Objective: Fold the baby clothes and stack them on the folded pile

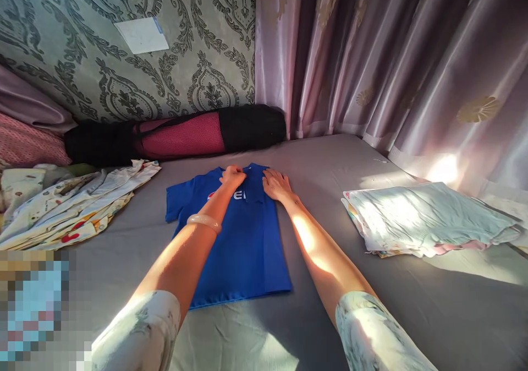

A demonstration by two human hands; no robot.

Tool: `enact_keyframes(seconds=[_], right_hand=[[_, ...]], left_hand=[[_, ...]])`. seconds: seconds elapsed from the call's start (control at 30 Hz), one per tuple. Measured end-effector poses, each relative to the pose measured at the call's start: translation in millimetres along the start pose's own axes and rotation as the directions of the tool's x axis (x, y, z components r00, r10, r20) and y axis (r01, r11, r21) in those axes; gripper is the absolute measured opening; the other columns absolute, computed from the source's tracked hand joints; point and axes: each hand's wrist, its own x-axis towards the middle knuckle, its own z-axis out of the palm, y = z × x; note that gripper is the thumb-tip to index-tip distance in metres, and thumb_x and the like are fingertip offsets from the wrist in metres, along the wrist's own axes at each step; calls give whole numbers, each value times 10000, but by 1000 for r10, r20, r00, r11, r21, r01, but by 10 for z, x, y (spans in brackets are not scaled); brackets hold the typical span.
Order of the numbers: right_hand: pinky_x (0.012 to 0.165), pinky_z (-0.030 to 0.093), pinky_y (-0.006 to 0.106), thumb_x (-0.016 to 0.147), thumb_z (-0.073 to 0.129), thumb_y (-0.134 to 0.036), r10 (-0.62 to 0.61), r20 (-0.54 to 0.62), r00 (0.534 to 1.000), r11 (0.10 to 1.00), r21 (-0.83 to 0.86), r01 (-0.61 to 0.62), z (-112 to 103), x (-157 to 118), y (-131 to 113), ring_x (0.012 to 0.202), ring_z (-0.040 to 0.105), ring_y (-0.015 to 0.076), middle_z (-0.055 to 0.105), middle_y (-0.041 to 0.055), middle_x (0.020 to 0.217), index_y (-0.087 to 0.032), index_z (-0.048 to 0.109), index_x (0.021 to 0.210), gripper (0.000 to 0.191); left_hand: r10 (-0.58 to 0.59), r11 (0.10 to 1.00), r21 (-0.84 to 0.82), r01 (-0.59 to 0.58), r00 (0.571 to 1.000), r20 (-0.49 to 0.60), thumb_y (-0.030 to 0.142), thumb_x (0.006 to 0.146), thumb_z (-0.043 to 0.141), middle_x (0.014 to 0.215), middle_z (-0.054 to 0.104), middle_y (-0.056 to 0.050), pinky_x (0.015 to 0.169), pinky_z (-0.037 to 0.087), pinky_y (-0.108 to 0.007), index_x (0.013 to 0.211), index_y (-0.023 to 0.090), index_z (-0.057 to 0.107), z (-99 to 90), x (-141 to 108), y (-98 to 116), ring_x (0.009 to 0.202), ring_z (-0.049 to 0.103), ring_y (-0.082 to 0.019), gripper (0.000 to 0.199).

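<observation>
A blue T-shirt [231,255] lies on the grey bed sheet [313,316], its collar at the far end and its left sleeve spread outward. Its right side is folded inward over the chest, partly covering white lettering. My left hand [234,176], with a pale bangle [204,222] on that wrist, is closed on the shirt's fabric near the collar; the fingertips are partly hidden. Flat on the folded right shoulder edge rests my right hand [276,184], fingers apart.
To the right lies a stack of folded clothes [412,217]. Crumpled patterned cloth [78,206] is at the left. A long black and pink bag [181,135] lies along the wall, and curtains [371,57] hang at the right. The lower left corner is blurred out.
</observation>
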Motion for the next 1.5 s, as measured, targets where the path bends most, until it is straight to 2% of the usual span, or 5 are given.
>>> enact_keyframes(seconds=[0.23, 0.5, 0.9, 1.27, 1.5], right_hand=[[1112, 254, 412, 972, 283, -290, 0, -15, 1000, 1000, -6, 0, 7, -7, 15, 1377, 355, 234, 380, 44, 1546, -182, 418, 1463, 520], [1124, 243, 435, 946, 290, -192, -14, 42, 999, 1000, 14, 14, 16, 48, 75, 1395, 327, 257, 342, 51, 1566, -175, 386, 1480, 543], [1122, 301, 359, 935, 282, -141, 79, 21, 997, 985, 150, -81, -86, 126, 116, 1356, 427, 207, 458, 62, 1496, -185, 366, 1498, 571], [1198, 79, 415, 1019, 170, -394, -48, 76, 996, 998, -24, 50, 91, -20, -233, 1490, 126, 237, 209, 128, 1606, -61, 304, 1514, 611], [1200, 88, 408, 1017, 157, -383, -60, 134, 989, 994, -79, 71, 68, -12, -186, 1495, 89, 232, 151, 126, 1619, -38, 235, 1533, 626]], left_hand=[[191, 979, -46, -197, 975, -111, 157, 825, 570, 1052, 672, -44, 920, 417, -335, 1209, 209, 497, -53, -347, 194, 1009, 630, -189, 394], [440, 862, 238, -448, 893, 89, 166, 887, 493, 1127, 655, -77, 988, 348, -404, 1063, 225, 655, 90, -597, 243, 1135, 562, -251, 246], [382, 889, 263, -376, 924, 28, 328, 983, 345, 1257, 627, -77, 988, 366, -448, 1255, 243, 599, 58, -782, 187, 1189, 501, -285, 382], [356, 869, 306, -389, 921, 159, 397, 995, 294, 1562, 332, -143, 1181, 163, -485, 1478, 144, 346, 137, -1130, -109, 1465, 240, -273, 548], [434, 853, 309, -422, 900, 31, 360, 992, 304, 1461, 490, -132, 1128, 281, -434, 1340, 163, 516, 94, -1223, -63, 1370, 414, -258, 452]])
